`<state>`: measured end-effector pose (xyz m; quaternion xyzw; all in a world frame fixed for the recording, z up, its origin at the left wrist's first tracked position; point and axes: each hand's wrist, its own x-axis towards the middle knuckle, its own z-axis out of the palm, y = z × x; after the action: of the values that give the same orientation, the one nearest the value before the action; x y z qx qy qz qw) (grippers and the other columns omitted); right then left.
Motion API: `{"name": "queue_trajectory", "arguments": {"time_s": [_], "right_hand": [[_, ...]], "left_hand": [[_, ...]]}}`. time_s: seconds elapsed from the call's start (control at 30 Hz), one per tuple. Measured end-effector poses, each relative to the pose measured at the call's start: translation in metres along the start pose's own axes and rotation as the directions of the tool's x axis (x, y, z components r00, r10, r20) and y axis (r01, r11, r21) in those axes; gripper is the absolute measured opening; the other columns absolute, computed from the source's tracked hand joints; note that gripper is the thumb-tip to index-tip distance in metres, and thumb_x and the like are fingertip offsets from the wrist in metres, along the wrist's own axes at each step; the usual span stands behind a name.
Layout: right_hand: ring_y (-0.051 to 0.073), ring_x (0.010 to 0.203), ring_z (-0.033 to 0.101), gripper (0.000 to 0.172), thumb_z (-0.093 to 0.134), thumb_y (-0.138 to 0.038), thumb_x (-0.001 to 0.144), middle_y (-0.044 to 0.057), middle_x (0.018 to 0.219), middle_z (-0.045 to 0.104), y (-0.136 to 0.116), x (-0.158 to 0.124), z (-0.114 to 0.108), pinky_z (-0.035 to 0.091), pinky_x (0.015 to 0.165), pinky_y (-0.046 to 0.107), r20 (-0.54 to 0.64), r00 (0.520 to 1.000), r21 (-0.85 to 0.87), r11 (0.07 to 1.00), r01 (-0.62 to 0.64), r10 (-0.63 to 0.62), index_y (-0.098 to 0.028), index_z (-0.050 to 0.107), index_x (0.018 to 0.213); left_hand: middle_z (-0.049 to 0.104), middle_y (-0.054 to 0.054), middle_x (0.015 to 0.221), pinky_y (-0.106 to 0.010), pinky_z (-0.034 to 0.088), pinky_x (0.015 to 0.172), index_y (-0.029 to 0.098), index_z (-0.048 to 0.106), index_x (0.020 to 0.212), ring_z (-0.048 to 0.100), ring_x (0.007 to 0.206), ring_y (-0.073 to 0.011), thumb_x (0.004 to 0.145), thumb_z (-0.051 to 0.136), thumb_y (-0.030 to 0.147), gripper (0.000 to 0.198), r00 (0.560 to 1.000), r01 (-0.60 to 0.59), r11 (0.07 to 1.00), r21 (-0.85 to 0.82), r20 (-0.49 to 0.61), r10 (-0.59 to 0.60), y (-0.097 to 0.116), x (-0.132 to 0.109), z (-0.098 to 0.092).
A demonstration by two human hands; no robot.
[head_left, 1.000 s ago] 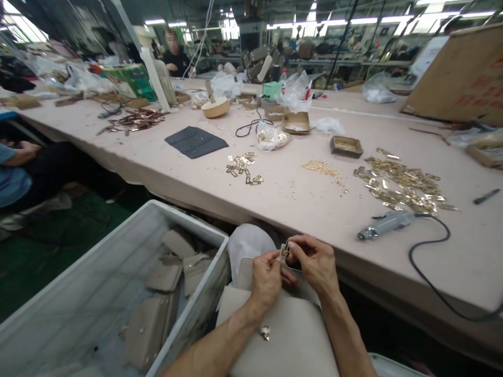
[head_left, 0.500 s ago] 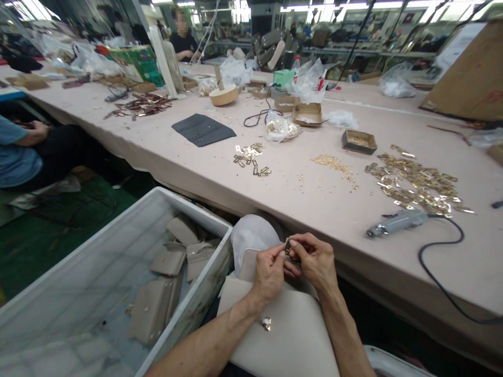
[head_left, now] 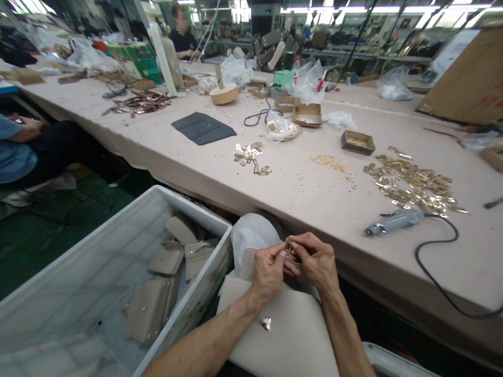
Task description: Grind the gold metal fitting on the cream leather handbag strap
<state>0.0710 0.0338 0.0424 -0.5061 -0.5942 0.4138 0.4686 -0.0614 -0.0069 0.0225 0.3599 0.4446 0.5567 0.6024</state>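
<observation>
A beige handbag [head_left: 293, 327] lies across my lap, with a shiny gold clasp piece [head_left: 266, 323] on its front. Above it, my left hand [head_left: 268, 269] and my right hand [head_left: 317, 259] meet with fingertips pinched. Between them is a small gold rectangular metal frame [head_left: 288, 247], which both hands grip. A beige flap [head_left: 247, 264] of the bag shows behind my left wrist. My fingers partly cover the frame, so I cannot tell whether it is seated on the flap's edge.
Left of my lap stands a white bin [head_left: 157, 195] holding several beige bags [head_left: 147, 309]. On the table [head_left: 220, 173] lie a grey electric screwdriver [head_left: 395, 222], gold frames [head_left: 416, 180], small gold bits [head_left: 334, 165] and a dark sheet [head_left: 203, 128]. Another person [head_left: 18, 146] sits at left.
The gold frame has tilted slightly between my fingertips and shows more of its face. Both hands stay in nearly the same place; the view has shifted a little.
</observation>
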Motion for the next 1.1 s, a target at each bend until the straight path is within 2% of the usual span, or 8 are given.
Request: {"name": "queue_trajectory", "arguments": {"time_s": [0.27,0.5,0.73,0.87,0.97,1.1], "right_hand": [[0.019,0.076,0.064,0.018,0.07,-0.03,0.089,0.007,0.091,0.067,-0.001,-0.004,-0.001,0.051,0.063,0.028,0.017,0.999,-0.02,0.999,0.034,-0.034,-0.023,0.084,0.098],[0.017,0.075,0.063,0.017,0.069,-0.029,0.09,0.005,0.088,0.064,0.001,-0.003,-0.001,0.049,0.061,0.027,0.036,0.998,-0.045,0.997,0.06,-0.059,-0.023,0.083,0.098],[0.019,0.075,0.065,0.018,0.072,-0.034,0.09,0.007,0.087,0.066,0.0,-0.002,-0.002,0.05,0.058,0.027,0.042,0.997,-0.044,0.997,0.064,-0.063,-0.022,0.083,0.097],[0.019,0.071,0.065,0.023,0.075,-0.041,0.088,0.008,0.087,0.071,-0.005,0.001,-0.002,0.052,0.06,0.028,0.066,0.998,0.002,1.0,0.003,-0.003,-0.02,0.082,0.095],[0.019,0.062,0.064,0.027,0.079,-0.045,0.084,0.007,0.077,0.072,-0.007,0.005,0.0,0.052,0.056,0.028,0.064,0.996,0.033,0.997,-0.067,0.065,-0.018,0.08,0.086],[0.017,0.054,0.059,0.024,0.079,-0.042,0.082,0.004,0.07,0.069,-0.012,0.008,0.006,0.047,0.05,0.027,0.057,0.995,0.054,0.995,-0.082,0.079,-0.019,0.078,0.081]], "left_hand": [[0.075,-0.006,0.062,-0.027,0.062,0.053,0.007,0.075,0.123,0.071,0.049,-0.0188,0.096,0.06,0.033,0.04,1.0,-0.005,1.0,0.013,-0.007,0.005,0.003,-0.003,0.002],[0.075,-0.006,0.063,-0.024,0.061,0.053,0.007,0.076,0.115,0.071,0.049,-0.0173,0.097,0.059,0.033,0.036,1.0,-0.021,0.999,0.026,0.009,0.021,0.004,-0.004,0.002],[0.075,-0.006,0.063,-0.023,0.059,0.051,0.008,0.077,0.112,0.07,0.048,-0.0168,0.095,0.061,0.034,0.035,1.0,-0.014,0.999,0.029,-0.011,0.014,0.007,-0.003,0.003],[0.072,-0.005,0.058,-0.02,0.053,0.046,0.009,0.079,0.104,0.068,0.045,-0.0158,0.094,0.063,0.033,0.03,0.998,-0.015,0.998,0.058,-0.064,0.018,0.005,-0.002,0.004],[0.071,-0.005,0.056,-0.019,0.05,0.043,0.008,0.079,0.097,0.067,0.043,-0.0158,0.093,0.065,0.035,0.03,0.997,-0.017,0.998,0.061,-0.076,0.022,0.007,-0.003,0.005],[0.073,-0.007,0.061,-0.019,0.048,0.041,0.009,0.077,0.087,0.066,0.042,-0.0158,0.09,0.069,0.04,0.033,0.997,0.003,0.999,0.032,-0.077,0.0,0.013,-0.004,0.005]]}}
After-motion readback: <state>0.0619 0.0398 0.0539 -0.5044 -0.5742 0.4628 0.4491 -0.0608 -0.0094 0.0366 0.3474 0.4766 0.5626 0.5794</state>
